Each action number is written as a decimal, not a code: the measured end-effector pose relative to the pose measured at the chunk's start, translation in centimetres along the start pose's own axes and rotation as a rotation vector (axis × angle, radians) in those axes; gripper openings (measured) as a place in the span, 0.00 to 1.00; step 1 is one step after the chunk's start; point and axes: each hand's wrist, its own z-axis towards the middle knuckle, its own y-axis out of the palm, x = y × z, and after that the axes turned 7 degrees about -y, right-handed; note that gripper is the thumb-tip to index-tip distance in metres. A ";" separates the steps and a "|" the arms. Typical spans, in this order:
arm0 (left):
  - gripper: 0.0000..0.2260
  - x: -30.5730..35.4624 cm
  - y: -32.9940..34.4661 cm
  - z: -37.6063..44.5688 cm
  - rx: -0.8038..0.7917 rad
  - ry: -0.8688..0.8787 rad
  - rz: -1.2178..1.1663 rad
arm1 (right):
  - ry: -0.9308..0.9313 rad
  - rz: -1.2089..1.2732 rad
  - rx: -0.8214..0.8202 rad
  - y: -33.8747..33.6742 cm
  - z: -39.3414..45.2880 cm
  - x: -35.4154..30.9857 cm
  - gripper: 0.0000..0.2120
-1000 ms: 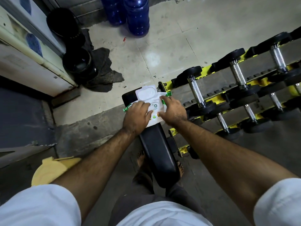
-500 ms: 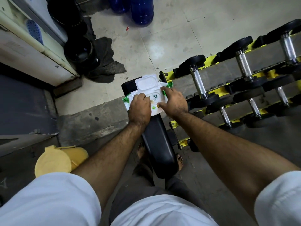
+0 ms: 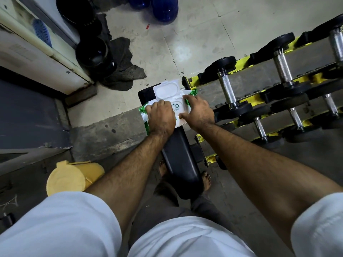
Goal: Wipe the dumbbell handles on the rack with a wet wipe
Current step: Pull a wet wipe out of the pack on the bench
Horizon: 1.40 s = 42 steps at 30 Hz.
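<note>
A white and green wet wipe pack [image 3: 177, 106] lies on the far end of a black padded bench [image 3: 181, 160], with its white lid [image 3: 167, 90] flipped open. My left hand [image 3: 161, 117] sits on the left half of the pack, fingers curled down just below the lid. My right hand [image 3: 199, 113] presses on the pack's right end with spread fingers. To the right stands the yellow and grey dumbbell rack [image 3: 258, 84]. Its dumbbells have steel handles, the nearest [image 3: 227, 89] close to my right hand and another [image 3: 283, 66] farther right. No wipe shows outside the pack.
A yellow lidded container [image 3: 72, 178] stands on the floor at lower left. Black buckets [image 3: 94, 54] and a dark cloth [image 3: 122, 71] lie by a white cabinet [image 3: 37, 58] at upper left. Blue bottles [image 3: 164, 10] stand at the top. My bare feet are under the bench.
Both hands stay on the wipe pack in much the same hold. Only my view has shifted a little over the bench.
</note>
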 end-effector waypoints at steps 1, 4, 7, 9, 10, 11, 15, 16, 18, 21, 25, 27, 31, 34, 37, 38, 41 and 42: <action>0.08 0.0 0.1 0.1 0.001 -0.001 -0.016 | -0.004 -0.003 -0.001 0.0 0.1 0.1 0.34; 0.07 -0.5 0.4 0.0 -0.001 0.007 -0.120 | -0.005 -0.009 0.002 0.1 0.1 0.2 0.34; 0.07 -1.0 0.4 -0.3 0.025 0.012 -0.137 | -0.009 -0.008 0.003 0.1 0.2 0.2 0.34; 0.07 -1.0 0.1 -0.5 0.034 -0.008 -0.145 | -0.024 -0.012 -0.001 0.1 0.1 0.3 0.36; 0.08 -0.9 0.1 -0.5 0.024 -0.011 -0.136 | -0.043 -0.023 0.000 0.1 -0.1 0.4 0.37; 0.08 -0.8 0.0 -0.4 0.011 -0.001 -0.112 | -0.069 -0.044 0.003 0.2 -0.2 0.5 0.36; 0.07 -0.2 -0.2 -0.1 -0.029 0.031 -0.032 | -0.122 -0.133 0.016 0.2 -0.6 0.4 0.33; 0.07 0.1 -0.3 0.0 -0.029 0.006 -0.072 | -0.118 -0.140 0.011 0.2 -0.6 0.3 0.33; 0.07 0.4 -0.3 0.1 -0.029 -0.030 -0.214 | -0.103 -0.143 -0.005 0.1 -0.4 0.1 0.34; 0.06 0.1 0.1 -0.1 -0.023 -0.026 -0.346 | -0.076 -0.151 -0.025 -0.1 -0.2 -0.2 0.33; 0.05 -0.4 0.0 -0.2 0.000 -0.008 -0.412 | -0.059 -0.170 -0.027 0.0 -0.2 -0.5 0.34; 0.06 -0.5 -0.3 0.2 -0.008 0.024 -0.354 | -0.066 -0.174 -0.016 0.1 -0.3 -0.6 0.34; 0.09 -0.6 -0.8 0.6 -0.041 0.089 -0.202 | -0.110 -0.157 0.037 0.8 -0.8 0.0 0.34; 0.08 -0.5 -0.7 0.6 -0.048 0.048 -0.257 | -0.140 -0.185 0.059 1.3 -0.8 0.3 0.33; 0.06 -0.9 -0.3 0.5 -0.060 -0.004 -0.472 | -0.124 -0.241 0.024 1.3 -0.5 0.1 0.31; 0.05 -1.1 -0.1 0.5 -0.065 -0.027 -0.560 | -0.117 -0.245 0.017 1.2 -0.4 0.0 0.31; 0.04 -1.6 0.1 0.2 -0.104 -0.075 -0.744 | -0.103 -0.258 0.004 0.9 -0.4 -0.3 0.31; 0.04 -1.8 0.1 0.1 -0.110 -0.077 -0.778 | -0.097 -0.267 0.000 0.8 -0.5 -0.4 0.32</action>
